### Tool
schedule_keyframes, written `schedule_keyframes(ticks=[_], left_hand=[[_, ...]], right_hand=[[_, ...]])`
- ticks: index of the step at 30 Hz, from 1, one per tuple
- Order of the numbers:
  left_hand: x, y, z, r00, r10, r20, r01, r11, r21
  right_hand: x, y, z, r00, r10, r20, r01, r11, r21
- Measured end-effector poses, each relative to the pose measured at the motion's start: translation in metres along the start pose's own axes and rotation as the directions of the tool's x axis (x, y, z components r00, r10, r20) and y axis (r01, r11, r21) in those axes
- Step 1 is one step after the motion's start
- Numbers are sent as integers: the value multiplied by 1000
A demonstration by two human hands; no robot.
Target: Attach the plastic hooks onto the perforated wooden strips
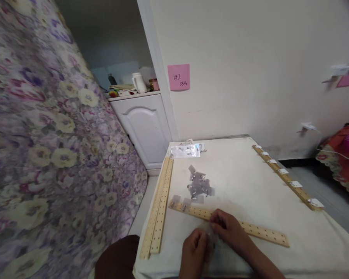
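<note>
My left hand (193,246) is closed in a pinch near the front edge of the table, with a small clear plastic piece (211,241) at its fingertips. Just to its right, my right hand (227,228) has its thumb and fingers pressed together over a pale wooden strip with holes (261,232); what they pinch is hidden. Two clear plastic squares with small metal parts, one of them a clear square (186,203), sit at the strip's left end. Behind the strip lies a loose pile of similar clear plastic pieces (199,184) with metal bits.
Two more perforated wooden strips (160,209) lie along the table's left side. A strip (285,176) with several white cards runs along the right edge. Clear packaging (186,150) lies at the back. A floral curtain (61,155) hangs at left; the wall (235,77) stands behind.
</note>
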State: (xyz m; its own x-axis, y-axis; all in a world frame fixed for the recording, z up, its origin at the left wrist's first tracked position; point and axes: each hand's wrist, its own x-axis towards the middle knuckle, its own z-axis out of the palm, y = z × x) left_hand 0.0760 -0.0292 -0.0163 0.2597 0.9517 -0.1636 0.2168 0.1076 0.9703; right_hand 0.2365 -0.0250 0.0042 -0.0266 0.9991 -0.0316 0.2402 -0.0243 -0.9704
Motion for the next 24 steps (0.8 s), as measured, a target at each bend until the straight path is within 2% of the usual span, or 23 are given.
schedule_keyframes(ticks=[3,7,9,12,16,24], left_hand=[[3,-1,-3,998,27,-56,-24,999,48],[4,2,-8,976,164,-143,-134,971,198],[5,1,-9,964,205,-170,-154,949,276],[8,-3,-8,958,209,-195,-120,914,388],[18,-6,-7,970,155,-190,-49,882,469],[27,-2,-10,965,150,-213,-39,893,449]], right_hand=[[12,-3,-2,999,-37,-16,36,998,-49],[36,2,-1,1000,-20,-9,20,1000,-17],[48,7,1,1000,2,-16,-2,1000,-8],[62,13,5,999,7,-43,-9,999,-43],[72,20,8,999,2,-48,-7,996,-93],[80,33,12,998,21,-59,-26,996,-82]])
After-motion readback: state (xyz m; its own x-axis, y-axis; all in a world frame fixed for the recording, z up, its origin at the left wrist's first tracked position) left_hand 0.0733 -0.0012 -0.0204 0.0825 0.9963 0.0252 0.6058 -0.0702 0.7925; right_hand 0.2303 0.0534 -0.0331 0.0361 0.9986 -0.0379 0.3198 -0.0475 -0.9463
